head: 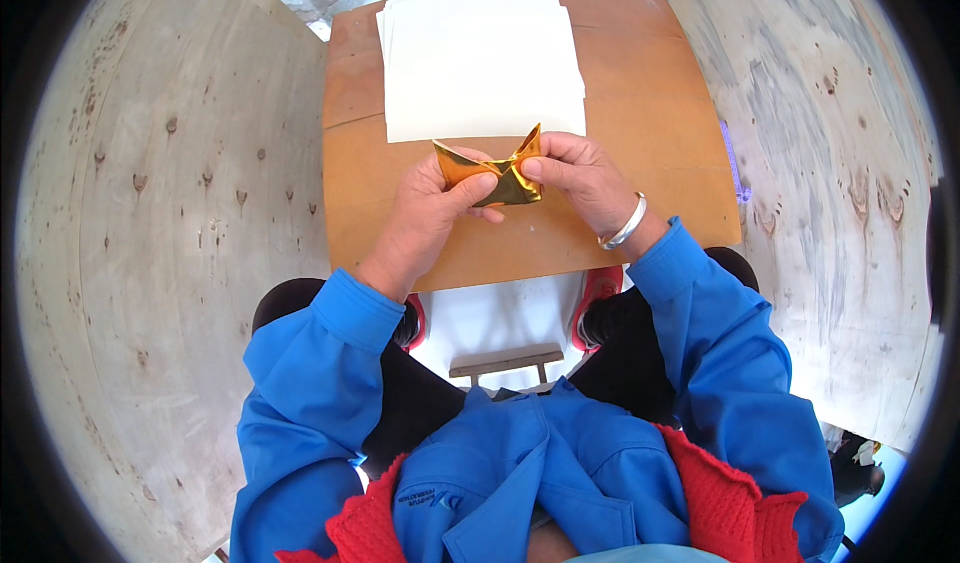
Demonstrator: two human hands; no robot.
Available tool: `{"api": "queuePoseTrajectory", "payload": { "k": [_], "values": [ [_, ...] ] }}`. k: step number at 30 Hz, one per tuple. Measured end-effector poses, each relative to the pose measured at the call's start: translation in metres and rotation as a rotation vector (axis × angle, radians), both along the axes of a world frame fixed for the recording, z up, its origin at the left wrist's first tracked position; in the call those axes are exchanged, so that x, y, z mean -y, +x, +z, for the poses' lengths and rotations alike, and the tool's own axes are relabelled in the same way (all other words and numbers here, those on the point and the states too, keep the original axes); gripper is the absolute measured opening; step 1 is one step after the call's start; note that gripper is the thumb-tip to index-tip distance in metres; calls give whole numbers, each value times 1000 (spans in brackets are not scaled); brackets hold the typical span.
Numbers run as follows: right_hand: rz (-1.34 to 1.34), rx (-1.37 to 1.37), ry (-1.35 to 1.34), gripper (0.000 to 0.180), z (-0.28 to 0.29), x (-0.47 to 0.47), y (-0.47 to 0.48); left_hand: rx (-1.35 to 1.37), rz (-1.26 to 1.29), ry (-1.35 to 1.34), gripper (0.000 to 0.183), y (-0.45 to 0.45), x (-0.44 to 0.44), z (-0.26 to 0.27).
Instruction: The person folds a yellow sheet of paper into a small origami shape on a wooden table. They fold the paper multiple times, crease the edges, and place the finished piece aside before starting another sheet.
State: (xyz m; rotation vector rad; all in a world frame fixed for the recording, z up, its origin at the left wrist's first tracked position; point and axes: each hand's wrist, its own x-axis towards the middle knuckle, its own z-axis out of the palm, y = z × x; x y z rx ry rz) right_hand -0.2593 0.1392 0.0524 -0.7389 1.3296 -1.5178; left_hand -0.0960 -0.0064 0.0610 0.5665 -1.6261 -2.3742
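Note:
A folded piece of shiny gold foil paper (495, 180), with two pointed ends standing up, is held above the near part of a brown wooden table (637, 150). My left hand (435, 199) grips its left side, the thumb lying on the front and the other fingers partly hidden behind and below. At the right end, the thumb and index finger of my right hand (581, 176) pinch the foil near its upright point. Beyond both hands lies a stack of white paper sheets (484, 64), its edges slightly uneven.
Pale plywood panels stand on the left (187, 188) and on the right (825, 188) of the table. A purple item (735, 165) shows at the table's right edge. Below the near edge is a wooden bar (506, 360) between my legs.

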Motion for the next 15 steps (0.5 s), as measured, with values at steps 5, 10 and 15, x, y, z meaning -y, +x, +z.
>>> {"api": "queuePoseTrajectory", "payload": {
  "k": [5, 10, 15],
  "values": [
    [6, -44, 3, 20, -2, 1, -2, -12, -9, 68, 19, 0, 1, -2],
    [-1, -35, 32, 18, -1, 2, -1, 14, -11, 108, 19, -1, 2, -3],
    [15, -34, 28, 21, -2, 2, -1, 31, -5, 123, 21, 0, 1, 2]
  ]
}}
